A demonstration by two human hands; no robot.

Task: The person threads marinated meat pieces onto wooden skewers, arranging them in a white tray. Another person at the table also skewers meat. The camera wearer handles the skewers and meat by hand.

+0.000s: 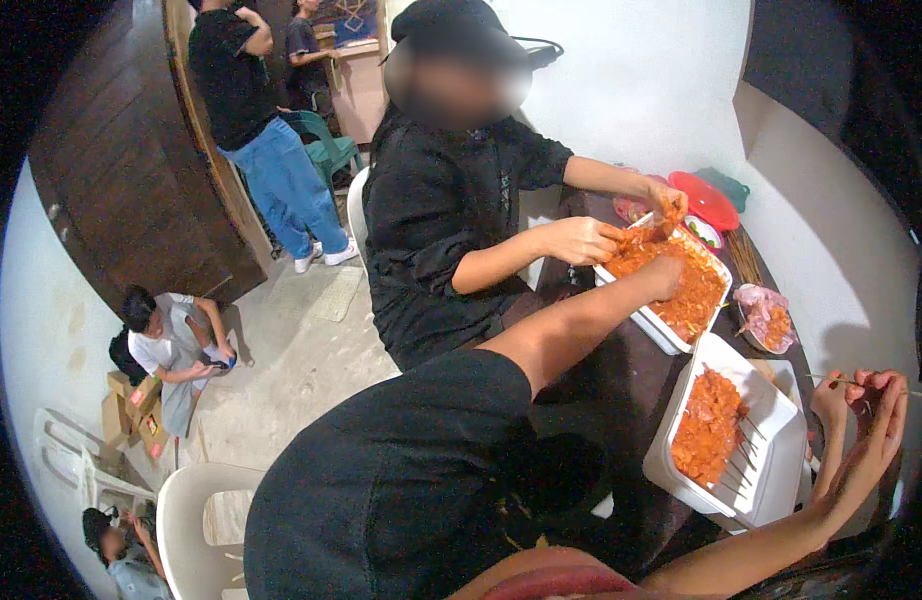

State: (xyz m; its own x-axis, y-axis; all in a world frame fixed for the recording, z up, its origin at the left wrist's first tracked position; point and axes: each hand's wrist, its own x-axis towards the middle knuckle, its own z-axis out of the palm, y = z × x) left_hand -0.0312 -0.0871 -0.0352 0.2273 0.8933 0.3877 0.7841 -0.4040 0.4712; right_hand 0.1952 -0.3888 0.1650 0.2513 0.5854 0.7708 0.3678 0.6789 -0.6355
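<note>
My left hand [667,277] reaches from a black sleeve into a white tray of red-orange marinated meat [690,300]; its fingers are partly hidden, so its grip cannot be told. At the far right, my right hand [885,401] pinches a thin wooden skewer [911,392]. Another hand [830,397] is on the same skewer; whose it is cannot be told. Between the arms stands a second white container [761,450], with more red-orange meat [705,431] and several skewer ends along its inner side. A co-worker's two hands [577,240] handle meat over the first tray.
A small bowl with a pink plastic bag [767,315], loose skewers [744,259] and a red lid [705,199] lie along the wall side of the dark table [633,375]. A co-worker in black [446,225] sits close by. A white plastic chair [183,517] stands at lower left.
</note>
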